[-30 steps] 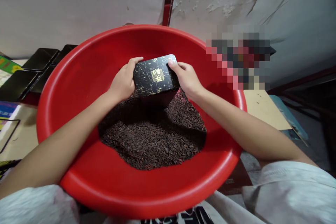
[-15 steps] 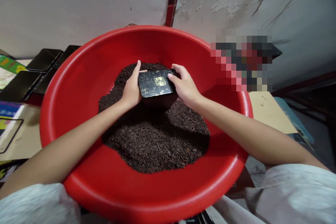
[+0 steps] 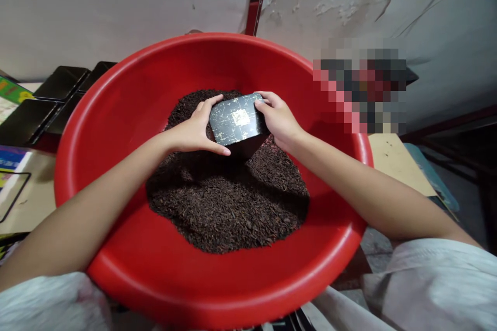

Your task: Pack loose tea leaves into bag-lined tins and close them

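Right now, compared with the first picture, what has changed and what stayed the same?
The black box sits a little nearer the person and slightly further right. The left hand has spread, its thumb now stretched along the box's near side. The right hand kept its hold; the red basin stayed put.

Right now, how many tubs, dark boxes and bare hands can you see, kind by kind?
Red tub: 1
Gold-patterned dark box: 1
Plain dark boxes at left, partly hidden ones included: 4
Left hand and right hand: 2
Total in view: 8
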`<state>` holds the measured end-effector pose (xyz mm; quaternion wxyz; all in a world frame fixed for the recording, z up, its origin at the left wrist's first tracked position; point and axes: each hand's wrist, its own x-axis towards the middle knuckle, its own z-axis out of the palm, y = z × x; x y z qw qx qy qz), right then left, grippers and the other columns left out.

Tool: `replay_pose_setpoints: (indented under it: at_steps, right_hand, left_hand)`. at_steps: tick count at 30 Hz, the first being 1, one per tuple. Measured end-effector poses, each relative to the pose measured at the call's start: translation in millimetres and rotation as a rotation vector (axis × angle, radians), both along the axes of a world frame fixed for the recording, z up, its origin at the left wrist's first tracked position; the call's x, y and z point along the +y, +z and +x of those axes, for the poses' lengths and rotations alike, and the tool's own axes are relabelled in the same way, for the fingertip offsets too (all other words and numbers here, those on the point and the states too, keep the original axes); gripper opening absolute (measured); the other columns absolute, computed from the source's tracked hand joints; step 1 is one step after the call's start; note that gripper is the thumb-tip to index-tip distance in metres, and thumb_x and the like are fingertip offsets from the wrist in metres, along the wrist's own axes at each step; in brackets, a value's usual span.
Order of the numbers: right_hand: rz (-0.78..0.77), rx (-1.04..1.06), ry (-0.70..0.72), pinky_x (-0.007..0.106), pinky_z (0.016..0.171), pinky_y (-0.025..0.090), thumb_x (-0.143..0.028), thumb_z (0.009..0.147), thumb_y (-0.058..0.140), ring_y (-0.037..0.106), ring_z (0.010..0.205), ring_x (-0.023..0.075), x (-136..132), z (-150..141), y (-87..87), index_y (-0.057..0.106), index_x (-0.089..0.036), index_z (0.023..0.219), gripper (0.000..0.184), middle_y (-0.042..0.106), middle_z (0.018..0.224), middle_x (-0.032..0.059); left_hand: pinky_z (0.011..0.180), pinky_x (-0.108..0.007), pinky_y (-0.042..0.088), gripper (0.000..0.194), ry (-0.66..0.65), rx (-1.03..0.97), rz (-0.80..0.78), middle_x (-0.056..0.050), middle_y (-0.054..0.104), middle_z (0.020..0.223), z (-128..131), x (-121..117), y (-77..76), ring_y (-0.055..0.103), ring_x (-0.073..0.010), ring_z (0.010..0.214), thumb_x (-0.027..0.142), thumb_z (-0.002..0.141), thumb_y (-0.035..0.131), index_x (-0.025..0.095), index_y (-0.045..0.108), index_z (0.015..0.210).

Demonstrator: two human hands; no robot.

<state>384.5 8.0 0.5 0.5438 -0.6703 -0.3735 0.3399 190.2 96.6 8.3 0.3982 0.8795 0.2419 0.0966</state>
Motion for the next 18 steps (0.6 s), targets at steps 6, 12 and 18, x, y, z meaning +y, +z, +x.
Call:
replay_pose_setpoints:
  at_steps: [6,12,18]
  right_hand:
    - [-0.041,0.047,-0.044,0.036,0.091,0.045,-0.027,0.083,0.053,0.058,0.092,0.0161,4.7,4.0,-0.3,0.051,-0.021,0.095,0.014,0.06,0.101,0.0038]
    - [0.024,0.038,-0.022,0.034,0.094,0.044,-0.029,0.081,0.055,0.058,0.098,0.0163,7.0,6.8,-12.4,0.052,-0.022,0.095,0.016,0.061,0.104,0.0034]
    - [-0.03,0.169,0.098,0.035,0.081,0.05,-0.047,0.076,0.061,0.061,0.087,0.0187,9.5,13.7,-14.9,0.055,-0.023,0.091,0.029,0.064,0.091,0.0029]
  left_hand:
    - [0.115,-0.052,0.023,0.103,0.065,-0.143,0.034,-0.014,0.029,0.147,6.4,-1.8,-8.6,0.03,-0.0367,0.136,0.049,0.057,0.081,0.022,0.029,0.141]
    - [0.116,-0.057,0.013,0.12,0.071,-0.164,0.105,-0.011,0.022,0.149,8.5,-1.2,-20.1,0.013,-0.0402,0.142,0.056,0.047,0.084,0.028,0.023,0.146]
    - [0.111,-0.052,0.031,0.075,0.406,-0.373,-0.34,-0.013,0.045,0.14,25.4,-10.9,-30.7,0.036,-0.0344,0.135,0.076,0.077,0.046,0.022,0.047,0.129]
